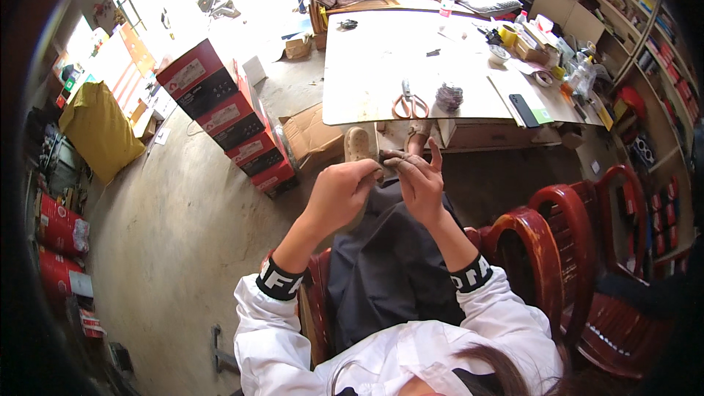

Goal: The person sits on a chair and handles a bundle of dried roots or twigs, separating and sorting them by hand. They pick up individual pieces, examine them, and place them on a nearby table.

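My left hand (342, 191) is above my lap with thumb and forefinger pinched together. Close beside it, my right hand (419, 179) bends its fingers toward the thumb, the little finger raised. The fingertips of both look dark, and whatever may be between them is too small to make out. Beyond the hands, at the near edge of a white-topped table (379, 77), lie scissors with reddish handles (410, 106). A dark purplish bundle, perhaps of cord (449, 97), sits to their right. My lap is covered by dark trousers (393, 264).
Stacked red-and-black boxes (236, 124) stand left of the table, near flattened cardboard (312, 131). A phone (523, 110), a plastic bottle (447, 1) and a white bowl (499, 55) are on the table. Red wooden chairs (566, 220) stand at my right, before shelves (668, 60).
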The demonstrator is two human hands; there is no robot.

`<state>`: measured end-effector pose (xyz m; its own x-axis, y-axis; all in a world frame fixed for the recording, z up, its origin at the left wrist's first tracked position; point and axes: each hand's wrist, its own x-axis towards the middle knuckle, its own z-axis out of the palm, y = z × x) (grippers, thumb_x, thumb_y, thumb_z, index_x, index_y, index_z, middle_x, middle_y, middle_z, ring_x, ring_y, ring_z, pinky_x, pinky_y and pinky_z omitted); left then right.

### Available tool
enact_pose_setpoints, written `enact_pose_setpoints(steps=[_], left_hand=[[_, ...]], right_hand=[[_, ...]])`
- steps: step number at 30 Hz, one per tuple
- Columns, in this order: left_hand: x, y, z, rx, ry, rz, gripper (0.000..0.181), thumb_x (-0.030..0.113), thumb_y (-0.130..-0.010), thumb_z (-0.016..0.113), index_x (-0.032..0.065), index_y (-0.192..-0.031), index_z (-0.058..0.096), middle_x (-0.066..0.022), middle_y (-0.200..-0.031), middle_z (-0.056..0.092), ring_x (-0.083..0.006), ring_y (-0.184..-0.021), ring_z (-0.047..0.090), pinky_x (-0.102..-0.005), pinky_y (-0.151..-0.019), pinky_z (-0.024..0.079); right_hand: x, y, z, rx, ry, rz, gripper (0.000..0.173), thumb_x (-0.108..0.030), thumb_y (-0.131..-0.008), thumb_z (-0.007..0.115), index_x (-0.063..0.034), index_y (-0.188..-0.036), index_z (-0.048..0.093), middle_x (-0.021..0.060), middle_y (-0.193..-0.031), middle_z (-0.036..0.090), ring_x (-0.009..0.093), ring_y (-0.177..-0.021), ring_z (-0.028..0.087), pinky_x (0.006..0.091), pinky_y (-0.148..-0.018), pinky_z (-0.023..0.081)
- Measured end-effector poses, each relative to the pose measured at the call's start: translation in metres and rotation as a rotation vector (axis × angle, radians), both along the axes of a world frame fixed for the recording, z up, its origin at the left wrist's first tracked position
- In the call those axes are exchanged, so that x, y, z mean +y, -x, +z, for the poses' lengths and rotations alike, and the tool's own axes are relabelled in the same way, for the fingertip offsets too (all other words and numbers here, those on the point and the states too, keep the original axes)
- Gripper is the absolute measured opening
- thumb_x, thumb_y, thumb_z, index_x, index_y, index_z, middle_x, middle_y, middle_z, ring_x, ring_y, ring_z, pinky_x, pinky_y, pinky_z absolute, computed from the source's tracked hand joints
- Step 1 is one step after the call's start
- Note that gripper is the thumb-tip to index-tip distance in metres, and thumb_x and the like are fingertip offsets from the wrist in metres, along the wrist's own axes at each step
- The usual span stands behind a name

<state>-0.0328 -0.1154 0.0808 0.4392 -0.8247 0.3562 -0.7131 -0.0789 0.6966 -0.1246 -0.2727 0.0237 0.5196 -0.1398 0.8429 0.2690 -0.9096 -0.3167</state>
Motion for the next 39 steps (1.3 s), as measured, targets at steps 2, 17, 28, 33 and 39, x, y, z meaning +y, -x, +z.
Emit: enact_pose_setpoints(steps=[2,17,28,33,39], left_hand=[[0.001,-0.002,0.004,-0.084,0.003,0.009,0.007,0.003,-0.082,0.057,0.0003,-0.088,0.058,-0.0183,-0.079,0.059,-0.0352,-0.074,0.059,-0.0353,-0.065,0.047],[0.003,-0.015,-0.005,0.194,0.150,0.012,0.014,0.001,-0.085,0.057,-0.0007,-0.098,0.062,-0.0142,-0.079,0.062,-0.0108,-0.073,0.060,-0.0250,-0.068,0.048],[-0.006,0.007,-0.013,-0.113,-0.053,0.033,0.015,0.003,-0.083,0.051,0.0048,-0.097,0.057,-0.0189,-0.083,0.060,-0.0388,-0.080,0.059,-0.0409,-0.064,0.047],[0.001,0.001,0.004,-0.165,-0.077,0.091,0.006,0.007,-0.085,0.052,0.0026,-0.089,0.053,-0.0193,-0.077,0.057,-0.0394,-0.077,0.057,-0.0412,-0.062,0.045],[0.001,-0.019,-0.015,-0.012,0.015,-0.095,0.007,0.004,-0.086,0.052,0.0025,-0.092,0.055,-0.0196,-0.078,0.057,-0.0376,-0.073,0.057,-0.0382,-0.063,0.046]], right_hand=[[-0.002,0.007,0.000,0.067,0.057,0.000,0.019,-0.001,-0.079,0.058,-0.0069,-0.095,0.065,0.0024,-0.097,0.067,0.016,-0.091,0.064,0.0405,-0.106,0.028],[0.014,0.022,0.009,0.495,-1.374,1.194,0.011,-0.007,-0.090,0.055,-0.0021,-0.098,0.058,0.0045,-0.089,0.058,0.018,-0.089,0.057,0.0327,-0.086,0.040],[0.015,-0.013,0.003,-0.127,-1.112,0.364,0.016,-0.005,-0.091,0.053,-0.0013,-0.103,0.063,0.0103,-0.111,0.064,0.018,-0.101,0.062,0.0386,-0.101,0.037],[0.009,-0.003,0.002,0.136,-0.064,0.001,0.013,-0.001,-0.087,0.052,-0.0021,-0.098,0.058,0.0086,-0.091,0.065,0.021,-0.088,0.064,0.0392,-0.104,0.028],[0.005,0.021,0.015,0.571,-1.012,0.912,0.013,-0.003,-0.093,0.044,0.0014,-0.101,0.054,0.0092,-0.090,0.055,0.021,-0.085,0.055,0.0320,-0.081,0.043]])
